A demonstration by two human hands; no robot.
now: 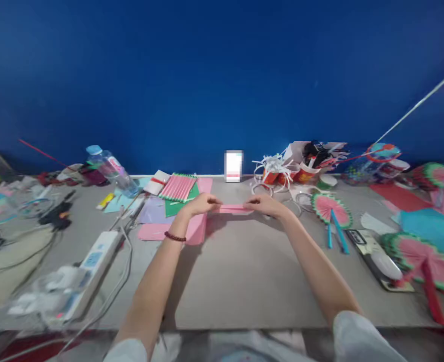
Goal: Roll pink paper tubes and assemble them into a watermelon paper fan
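Both my arms reach out over the grey table (244, 271). My left hand (200, 204) and my right hand (263, 205) pinch the two ends of a narrow folded strip of pink paper (232, 208), held just above the table at its middle. Both hands are closed on the strip. My left wrist wears a dark red bead bracelet (175, 237). Flat pink paper sheets (192, 230) lie under and beside my left hand.
A pleated pink-and-green paper (177, 187), a water bottle (111, 168) and a power strip (94, 264) with cables lie left. Finished pink-and-green paper fans (331, 210) with blue handles, a cup with white paper shreds (276, 168) and more fans (421, 256) lie right.
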